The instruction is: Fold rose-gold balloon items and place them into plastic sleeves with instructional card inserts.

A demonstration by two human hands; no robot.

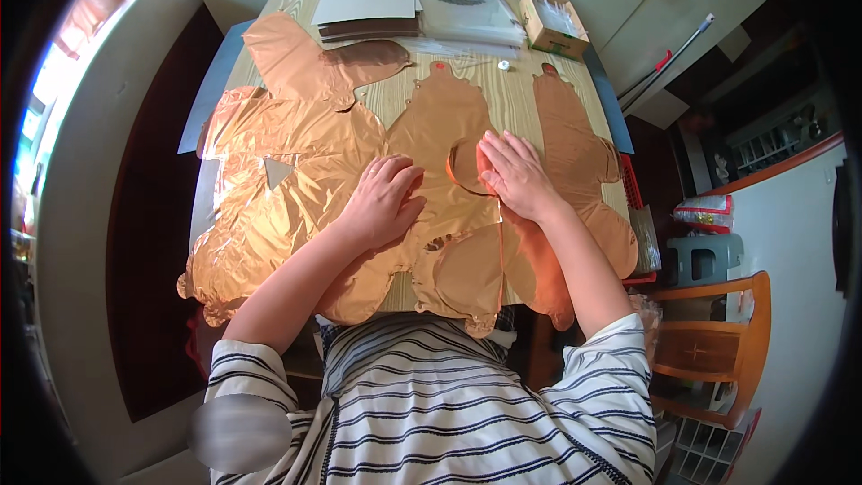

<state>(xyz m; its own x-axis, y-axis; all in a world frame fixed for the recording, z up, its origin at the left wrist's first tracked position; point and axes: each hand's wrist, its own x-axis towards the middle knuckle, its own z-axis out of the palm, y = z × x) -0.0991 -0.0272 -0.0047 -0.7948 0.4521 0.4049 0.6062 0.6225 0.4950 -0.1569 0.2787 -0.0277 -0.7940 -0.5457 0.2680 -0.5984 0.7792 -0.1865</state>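
Observation:
Flat, uninflated copper-coloured foil balloons (296,139) cover much of the table, overlapping each other. On the middle foil balloon (440,117) both palms rest face down. My left hand (388,193) lies with its fingers slightly bent and a ring on one finger. My right hand (516,175) is flat, fingers stretched out, over an orange-looking part of the foil. Just left of it a dark curved edge (453,178) shows; I cannot tell if it is a fold or a strip. Neither hand grips anything visible.
Along the table's far side lie a stack of grey-white boards (366,2), clear plastic sleeves (471,18) and an open cardboard box (554,22) with clear packets. A small white cap-like object (504,65) sits before them. A wooden chair (718,341) stands at the right.

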